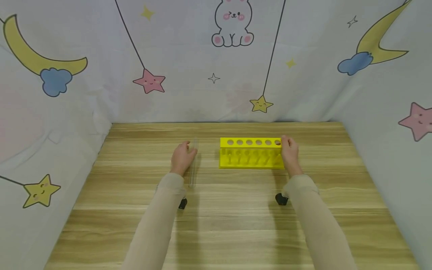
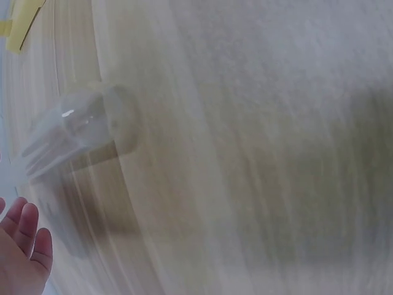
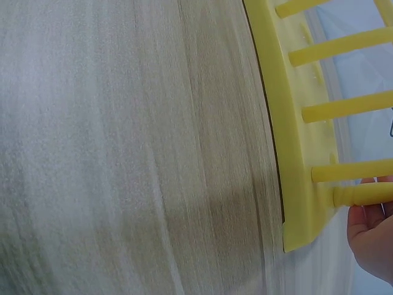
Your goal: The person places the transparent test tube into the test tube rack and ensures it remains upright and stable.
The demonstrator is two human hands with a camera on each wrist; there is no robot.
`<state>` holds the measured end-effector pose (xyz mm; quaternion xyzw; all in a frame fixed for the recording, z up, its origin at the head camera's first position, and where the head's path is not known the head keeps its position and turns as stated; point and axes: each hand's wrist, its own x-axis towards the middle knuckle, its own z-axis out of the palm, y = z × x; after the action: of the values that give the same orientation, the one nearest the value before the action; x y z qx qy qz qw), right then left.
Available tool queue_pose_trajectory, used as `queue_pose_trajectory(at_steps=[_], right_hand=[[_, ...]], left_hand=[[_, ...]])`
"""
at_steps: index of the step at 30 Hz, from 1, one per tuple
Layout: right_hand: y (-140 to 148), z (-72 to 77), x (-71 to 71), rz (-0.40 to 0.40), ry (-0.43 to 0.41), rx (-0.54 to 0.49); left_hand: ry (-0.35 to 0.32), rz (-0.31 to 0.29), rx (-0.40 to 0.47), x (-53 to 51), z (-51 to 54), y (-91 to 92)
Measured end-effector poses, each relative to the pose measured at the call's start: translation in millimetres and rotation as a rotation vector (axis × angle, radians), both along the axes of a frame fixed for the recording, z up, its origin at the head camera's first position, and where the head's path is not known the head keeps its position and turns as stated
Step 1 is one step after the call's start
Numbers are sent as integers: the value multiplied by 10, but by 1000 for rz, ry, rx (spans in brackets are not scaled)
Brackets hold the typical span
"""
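Note:
A yellow test tube rack (image 1: 251, 167) stands upright on the table, with a row of round holes along its top bar. My right hand (image 1: 290, 152) grips the rack's right end; the right wrist view shows its fingers (image 3: 368, 221) behind the end post. A clear glass test tube (image 1: 192, 176) lies lengthwise on the table left of the rack; whether a second lies beside it I cannot tell. My left hand (image 1: 182, 157) is just left of the tube, fingers loosely bent and apart from it in the left wrist view, where the tube's rounded end (image 2: 80, 126) shows.
The wooden table (image 1: 233, 225) ends at a white curtain (image 1: 189, 105) printed with stars, moons and a rabbit, which hangs at the back and both sides. A dark wrist device (image 1: 281, 199) sits under the right sleeve, another (image 1: 183, 203) under the left.

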<state>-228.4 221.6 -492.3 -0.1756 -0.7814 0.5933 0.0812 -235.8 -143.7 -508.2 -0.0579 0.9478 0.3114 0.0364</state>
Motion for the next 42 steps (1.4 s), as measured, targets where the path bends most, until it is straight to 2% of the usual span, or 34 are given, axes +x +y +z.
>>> queue_pose_trajectory(at_steps=[4, 11, 30, 42], right_hand=[[-15, 21, 30, 8, 56, -25], [-23, -14, -34, -37, -25, -12], [-38, 14, -21, -47, -15, -20], [-35, 7, -27, -39, -14, -5]], left_hand=[[-1, -2, -17, -9, 2, 15], [-47, -10, -29, 16, 36, 56], [-106, -13, -12, 36, -21, 109], [-99, -7, 3, 36, -55, 129]])
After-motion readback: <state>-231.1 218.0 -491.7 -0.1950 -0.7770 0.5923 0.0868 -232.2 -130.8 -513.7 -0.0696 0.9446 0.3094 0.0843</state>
